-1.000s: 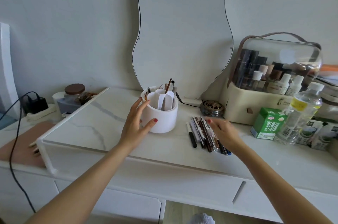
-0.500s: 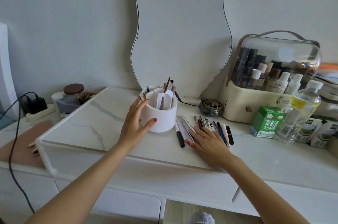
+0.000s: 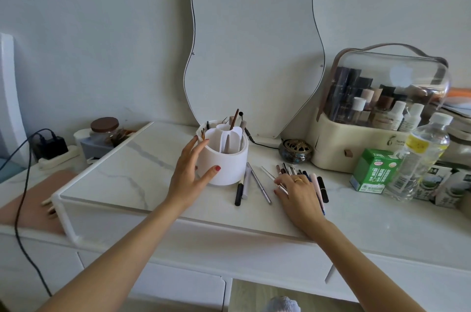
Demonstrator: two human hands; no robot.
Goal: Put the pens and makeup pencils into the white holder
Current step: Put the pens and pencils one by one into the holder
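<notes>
The white round holder (image 3: 226, 162) stands on the marble top, divided inside, with several brushes and pencils upright in it. My left hand (image 3: 190, 174) cups its left side, thumb on the front wall. Loose pens and makeup pencils (image 3: 256, 184) lie scattered to the holder's right; three lie apart near its base, the others (image 3: 290, 170) are bunched further right. My right hand (image 3: 298, 193) rests palm down on that bunch, fingers curled on a thin silver pencil (image 3: 269, 174); part of the bunch is hidden beneath it.
A wavy mirror (image 3: 252, 44) leans on the wall behind. To the right stand a brass incense burner (image 3: 295, 152), a cosmetics case (image 3: 377, 117), a green carton (image 3: 373, 170) and a water bottle (image 3: 418, 158). A jar (image 3: 104, 133) and charger cable (image 3: 24, 184) sit left.
My right hand swept the pens leftwards and spread them, then drew back to the right onto the bunch. Three pens now lie apart near the holder. The left hand stays on the holder.
</notes>
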